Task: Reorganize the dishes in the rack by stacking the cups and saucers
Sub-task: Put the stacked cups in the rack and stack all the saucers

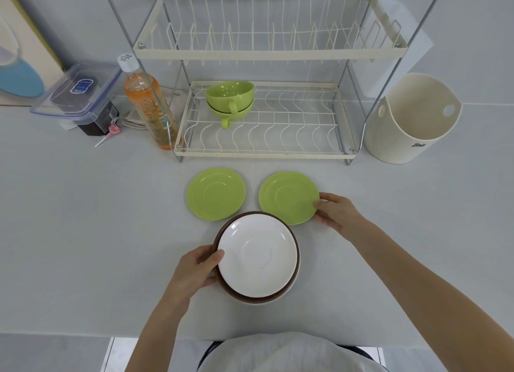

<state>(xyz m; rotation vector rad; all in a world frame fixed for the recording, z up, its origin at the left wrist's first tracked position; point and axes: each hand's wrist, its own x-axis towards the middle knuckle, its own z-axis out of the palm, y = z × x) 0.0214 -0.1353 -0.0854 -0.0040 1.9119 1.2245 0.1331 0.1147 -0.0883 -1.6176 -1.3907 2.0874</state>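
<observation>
Two green cups [230, 96] sit nested, handles toward me, on the left of the lower shelf of a white wire dish rack [264, 152]. On the counter in front of the rack lie two green saucers: the left one [216, 193] lies alone, and my right hand [335, 210] pinches the right edge of the other [286, 197]. Nearer to me, my left hand [199, 268] grips the left rim of a stack made of a white saucer [257, 256] on top of a brown-rimmed one [297, 249].
The rack's upper shelf [267, 55] holds nothing. Left of the rack stand an orange drink bottle [148, 104] and a lidded plastic container [80, 93]. A cream bucket [411, 118] stands to the right. The counter's front edge [69, 333] runs just before my body.
</observation>
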